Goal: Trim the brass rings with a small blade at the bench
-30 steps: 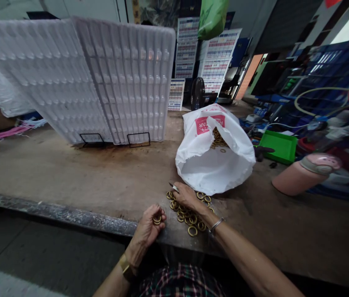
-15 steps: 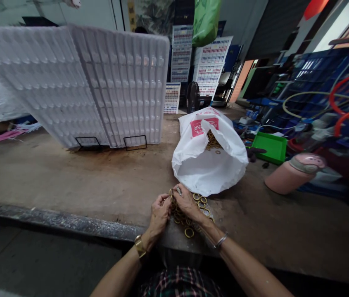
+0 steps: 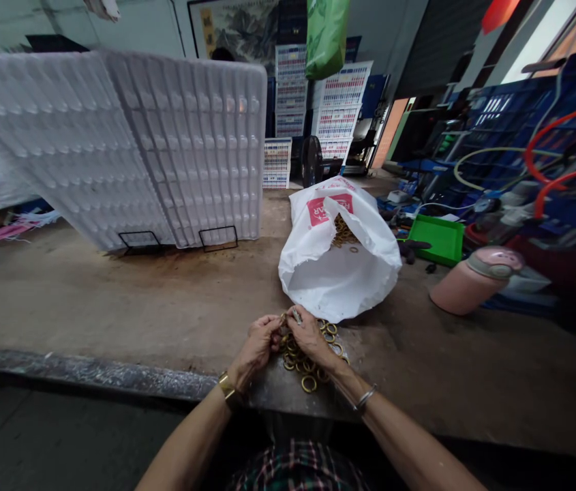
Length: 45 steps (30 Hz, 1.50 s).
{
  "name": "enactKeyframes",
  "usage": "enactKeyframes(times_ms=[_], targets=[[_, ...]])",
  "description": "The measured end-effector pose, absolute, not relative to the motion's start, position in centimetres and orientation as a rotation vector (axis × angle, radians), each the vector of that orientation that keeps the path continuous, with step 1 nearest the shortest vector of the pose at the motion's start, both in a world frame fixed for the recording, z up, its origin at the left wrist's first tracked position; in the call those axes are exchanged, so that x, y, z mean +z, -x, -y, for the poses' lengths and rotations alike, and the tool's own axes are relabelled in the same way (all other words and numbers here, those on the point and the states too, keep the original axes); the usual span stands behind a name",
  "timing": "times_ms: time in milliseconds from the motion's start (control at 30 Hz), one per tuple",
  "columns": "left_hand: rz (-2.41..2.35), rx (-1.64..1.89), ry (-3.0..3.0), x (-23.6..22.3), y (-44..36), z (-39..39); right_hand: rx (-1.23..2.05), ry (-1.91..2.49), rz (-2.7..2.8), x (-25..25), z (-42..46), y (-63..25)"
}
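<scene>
A heap of brass rings (image 3: 313, 361) lies on the worn wooden bench (image 3: 114, 300) near its front edge. My left hand (image 3: 260, 341) is curled at the heap's left side, fingers pinched on brass rings. My right hand (image 3: 308, 334) rests on top of the heap, fingers closed on rings, with a small silvery piece sticking up from it. The two hands touch at the fingertips. Just behind them lies a white plastic bag (image 3: 339, 259), its mouth open, with more brass rings (image 3: 341, 232) inside.
Stacked translucent moulded trays (image 3: 129, 143) lean upright on wire stands at the back left. A pink flask (image 3: 476, 279) lies on its side at the right, a green tray (image 3: 438, 239) behind it. Crates, hoses and clutter fill the right background.
My left hand has moved from the bench's front edge up and right to meet my right hand at the ring heap. The view has shifted slightly.
</scene>
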<state>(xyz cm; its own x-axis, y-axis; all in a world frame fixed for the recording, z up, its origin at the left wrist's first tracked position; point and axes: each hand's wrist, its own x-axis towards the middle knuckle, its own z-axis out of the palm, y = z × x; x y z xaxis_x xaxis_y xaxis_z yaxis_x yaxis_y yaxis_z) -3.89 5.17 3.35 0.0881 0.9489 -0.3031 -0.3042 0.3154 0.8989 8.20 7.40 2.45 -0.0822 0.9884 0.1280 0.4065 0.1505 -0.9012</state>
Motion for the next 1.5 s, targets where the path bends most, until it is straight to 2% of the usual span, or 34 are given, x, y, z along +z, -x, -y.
enactKeyframes(times_ms=[467, 867, 1033, 1300, 1500], targets=[[-1.17, 1.066, -1.04, 5.3, 3.9, -5.0, 0.995, 1.276, 1.729, 5.4, -6.4, -9.6], [-0.913, 1.053, -0.909, 6.6, 4.6, -1.0, 1.193, 1.121, 1.639, 7.1, -3.9, -9.1], [-1.072, 1.075, -0.983, 7.2, 4.5, -0.3, 1.075, 1.175, 1.766, 7.7, -3.4, -8.8], [-1.077, 1.084, -0.98, 7.3, 4.3, 0.0, 1.096, 1.19, 1.677, 7.6, -3.3, -9.0], [-1.084, 1.103, -0.986, 7.2, 4.4, -0.1, 0.826, 1.236, 1.996, 6.7, -2.8, -9.5]])
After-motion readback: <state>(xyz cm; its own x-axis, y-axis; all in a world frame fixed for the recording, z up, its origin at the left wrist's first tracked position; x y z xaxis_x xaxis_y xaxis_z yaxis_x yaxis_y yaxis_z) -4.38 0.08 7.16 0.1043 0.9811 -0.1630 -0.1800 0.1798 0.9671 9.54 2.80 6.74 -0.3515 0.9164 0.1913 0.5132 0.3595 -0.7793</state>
